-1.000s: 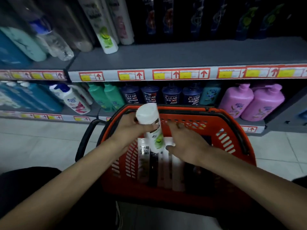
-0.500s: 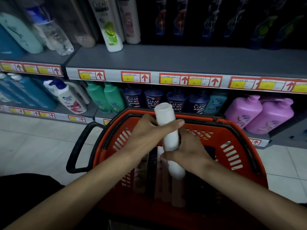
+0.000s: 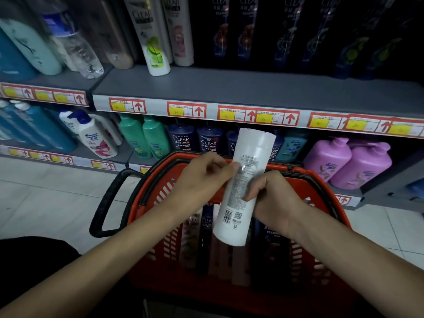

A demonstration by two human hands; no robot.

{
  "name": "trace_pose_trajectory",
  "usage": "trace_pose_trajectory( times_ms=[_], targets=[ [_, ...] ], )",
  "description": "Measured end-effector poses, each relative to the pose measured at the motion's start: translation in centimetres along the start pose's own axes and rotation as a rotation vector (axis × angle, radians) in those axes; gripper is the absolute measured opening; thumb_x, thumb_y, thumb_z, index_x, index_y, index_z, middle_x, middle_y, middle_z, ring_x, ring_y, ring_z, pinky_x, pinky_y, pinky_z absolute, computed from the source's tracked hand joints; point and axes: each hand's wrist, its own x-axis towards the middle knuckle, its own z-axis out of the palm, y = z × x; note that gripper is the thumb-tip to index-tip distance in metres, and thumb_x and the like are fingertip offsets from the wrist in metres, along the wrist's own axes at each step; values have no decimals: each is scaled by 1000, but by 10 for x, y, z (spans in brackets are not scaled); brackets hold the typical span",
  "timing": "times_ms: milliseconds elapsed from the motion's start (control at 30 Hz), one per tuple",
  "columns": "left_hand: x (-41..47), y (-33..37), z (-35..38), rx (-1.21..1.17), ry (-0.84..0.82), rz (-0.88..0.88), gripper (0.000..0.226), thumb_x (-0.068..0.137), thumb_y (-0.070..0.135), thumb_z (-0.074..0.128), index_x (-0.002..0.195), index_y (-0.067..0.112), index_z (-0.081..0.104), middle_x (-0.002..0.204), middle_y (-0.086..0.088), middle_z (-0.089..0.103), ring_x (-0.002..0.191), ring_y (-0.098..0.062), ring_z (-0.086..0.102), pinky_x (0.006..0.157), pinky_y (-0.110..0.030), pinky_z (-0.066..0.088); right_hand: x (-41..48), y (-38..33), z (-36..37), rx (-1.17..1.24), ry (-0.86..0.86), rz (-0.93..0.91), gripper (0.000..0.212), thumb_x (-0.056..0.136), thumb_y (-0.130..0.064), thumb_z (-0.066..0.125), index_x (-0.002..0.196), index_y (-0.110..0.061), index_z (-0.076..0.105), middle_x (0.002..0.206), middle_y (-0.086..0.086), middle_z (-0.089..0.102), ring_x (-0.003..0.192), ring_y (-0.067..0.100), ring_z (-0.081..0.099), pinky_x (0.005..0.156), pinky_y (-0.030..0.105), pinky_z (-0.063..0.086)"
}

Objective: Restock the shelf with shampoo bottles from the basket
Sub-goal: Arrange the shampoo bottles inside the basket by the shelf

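My left hand (image 3: 202, 177) and right hand (image 3: 273, 196) both grip the white CLEAR shampoo bottle (image 3: 244, 180) above the red basket (image 3: 321, 177), fingers curled round it. Its back label faces me, probably so the front faces out on the shelf (image 3: 252, 88).

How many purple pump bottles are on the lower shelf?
2, side by side right of the basket: left bottle, right bottle. Others may hide behind them.

**Bare arms, dark clothing**

Both forearms were bare from the wrists to the frame edge, ending in the left hand (image 3: 202, 177) and right hand (image 3: 273, 198). Black fabric (image 3: 34, 260) covered what appeared to be a leg, its detail lost in shadow.
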Motion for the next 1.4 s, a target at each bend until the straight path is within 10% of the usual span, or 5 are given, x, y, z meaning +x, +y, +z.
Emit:
trace_pose_trajectory(
  times_ms=[400, 667, 900, 1067, 1400],
  targets=[
    [-5, 17, -6, -15, 96, 120, 33, 84, 55, 72, 103, 28, 68, 91, 11, 73, 82, 2, 68, 70, -15, 54, -1, -11, 27, -344, 55, -195, 77, 61, 9, 69, 134, -8, 55, 117, 18, 72, 111, 37, 69, 95, 61, 55],
    [4, 30, -26, -293, 192, 103, 36, 80, 36, 83, 109, 17, 74, 94, 4, 78, 87, -8, 75, 77, -28, 60, 0, -10, 67, -892, 364, -611, 74, 70, -21, 94, 125, -26, 45, 102, -19, 65, 88, -12, 65, 67, 12, 53],
    [3, 30, -70, -649, 266, 46, 39, 84, 36, 79, 111, 8, 71, 97, -7, 78, 93, -27, 75, 85, -42, 61, 3, -21, 74, -796, 113, -438, 58, 80, -6, 85, 129, -22, 59, 113, 7, 70, 101, 24, 70, 86, 31, 60],
    [5, 30, -93, -695, 240, 94, 36, 93, 38, 69, 111, 7, 70, 104, -13, 77, 101, -36, 72, 95, -56, 55, 17, -19, 93, -810, 1, -400, 45, 83, -11, 84, 123, -21, 68, 108, -2, 78, 101, 14, 73, 87, 27, 59],
    [34, 24, -150, -219, 417, 326, 24, 94, 54, 59, 107, 40, 72, 104, 5, 72, 97, -9, 70, 92, -41, 57, 88, -38, 152, -734, 119, -657, 46, 68, -1, 92, 110, -10, 75, 96, -1, 80, 88, 15, 77, 76, 29, 61]
  ],
)
